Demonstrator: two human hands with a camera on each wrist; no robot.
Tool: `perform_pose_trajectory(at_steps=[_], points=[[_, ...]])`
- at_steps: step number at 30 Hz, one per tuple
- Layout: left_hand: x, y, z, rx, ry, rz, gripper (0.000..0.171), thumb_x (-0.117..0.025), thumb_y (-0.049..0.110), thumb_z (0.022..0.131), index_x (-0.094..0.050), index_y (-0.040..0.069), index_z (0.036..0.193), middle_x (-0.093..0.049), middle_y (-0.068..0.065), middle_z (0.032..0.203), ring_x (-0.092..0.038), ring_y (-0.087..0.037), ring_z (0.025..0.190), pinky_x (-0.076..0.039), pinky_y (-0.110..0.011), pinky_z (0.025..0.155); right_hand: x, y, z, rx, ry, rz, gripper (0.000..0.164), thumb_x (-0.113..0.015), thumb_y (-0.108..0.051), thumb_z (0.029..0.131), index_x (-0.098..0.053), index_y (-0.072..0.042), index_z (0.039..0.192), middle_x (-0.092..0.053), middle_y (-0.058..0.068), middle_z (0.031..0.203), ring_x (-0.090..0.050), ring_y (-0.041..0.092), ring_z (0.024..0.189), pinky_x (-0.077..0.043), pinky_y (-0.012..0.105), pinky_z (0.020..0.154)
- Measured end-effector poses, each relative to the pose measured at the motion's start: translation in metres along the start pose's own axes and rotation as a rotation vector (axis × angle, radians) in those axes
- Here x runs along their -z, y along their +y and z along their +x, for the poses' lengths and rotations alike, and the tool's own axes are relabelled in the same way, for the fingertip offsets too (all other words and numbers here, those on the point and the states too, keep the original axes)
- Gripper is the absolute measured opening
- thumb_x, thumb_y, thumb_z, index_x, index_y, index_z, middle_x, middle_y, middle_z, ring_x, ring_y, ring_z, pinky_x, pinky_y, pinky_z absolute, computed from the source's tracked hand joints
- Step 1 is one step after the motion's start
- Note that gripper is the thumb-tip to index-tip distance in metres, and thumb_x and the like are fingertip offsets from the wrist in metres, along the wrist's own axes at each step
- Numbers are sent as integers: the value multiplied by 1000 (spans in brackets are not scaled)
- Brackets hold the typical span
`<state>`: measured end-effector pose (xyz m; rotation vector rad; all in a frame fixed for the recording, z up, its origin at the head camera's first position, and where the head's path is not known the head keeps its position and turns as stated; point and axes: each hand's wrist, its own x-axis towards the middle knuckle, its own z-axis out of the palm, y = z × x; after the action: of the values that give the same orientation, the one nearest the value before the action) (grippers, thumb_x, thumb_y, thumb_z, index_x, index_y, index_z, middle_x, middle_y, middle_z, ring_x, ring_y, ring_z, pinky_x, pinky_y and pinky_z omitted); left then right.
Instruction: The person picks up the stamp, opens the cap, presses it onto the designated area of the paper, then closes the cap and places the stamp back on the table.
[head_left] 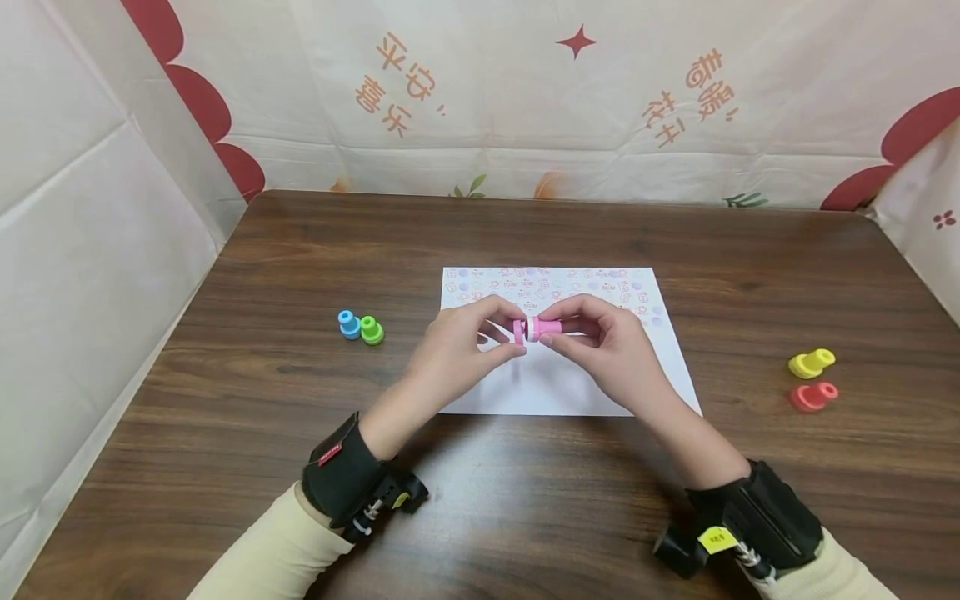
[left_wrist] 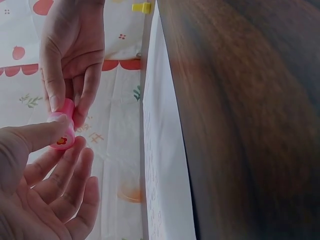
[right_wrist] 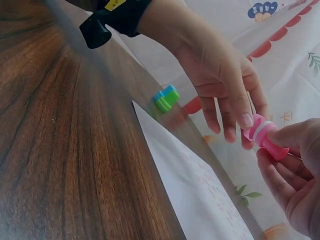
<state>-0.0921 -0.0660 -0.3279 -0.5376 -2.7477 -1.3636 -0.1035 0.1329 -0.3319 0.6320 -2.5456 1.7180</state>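
Note:
Over the sheet of paper (head_left: 555, 383), both hands meet at a small pink toy stamp (head_left: 551, 327) with a white band. My left hand (head_left: 468, 337) pinches its pink cap (head_left: 518, 332) between thumb and fingers. From the other side my right hand (head_left: 611, 342) grips the narrow pink handle. In the head view a thin gap shows between cap and white band. The left wrist view shows a small flower picture on the cap (left_wrist: 62, 141). Printed pink and purple motifs cover the far strip of the paper.
Left of the paper, a blue stamp (head_left: 348, 325) and a green stamp (head_left: 371, 330) stand side by side. A yellow stamp (head_left: 812, 363) and a red stamp (head_left: 813, 397) are on the right. A patterned cloth (head_left: 510, 92) hangs behind the wooden table (head_left: 480, 500).

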Motion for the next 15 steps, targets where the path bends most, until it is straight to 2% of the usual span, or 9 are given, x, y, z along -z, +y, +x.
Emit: perform_pose_trajectory(at_steps=[6, 15], points=[[-3, 1, 1, -12, 12, -5, 26, -77, 15, 80, -67, 11, 103, -74, -3, 90, -68, -12, 80, -59, -38, 80, -1, 0, 0, 1, -12, -19, 22, -74, -5, 81, -67, 1, 101, -69, 13, 99, -67, 9, 88, -56, 10, 71], [-3, 3, 2, -7, -7, 24, 25, -76, 17, 81, -70, 13, 105, -75, 0, 94, -67, -11, 81, -59, -37, 79, -2, 2, -1, -2, -21, 4, 22, -74, -3, 81, -67, 2, 101, -68, 14, 100, -66, 8, 88, -56, 11, 72]])
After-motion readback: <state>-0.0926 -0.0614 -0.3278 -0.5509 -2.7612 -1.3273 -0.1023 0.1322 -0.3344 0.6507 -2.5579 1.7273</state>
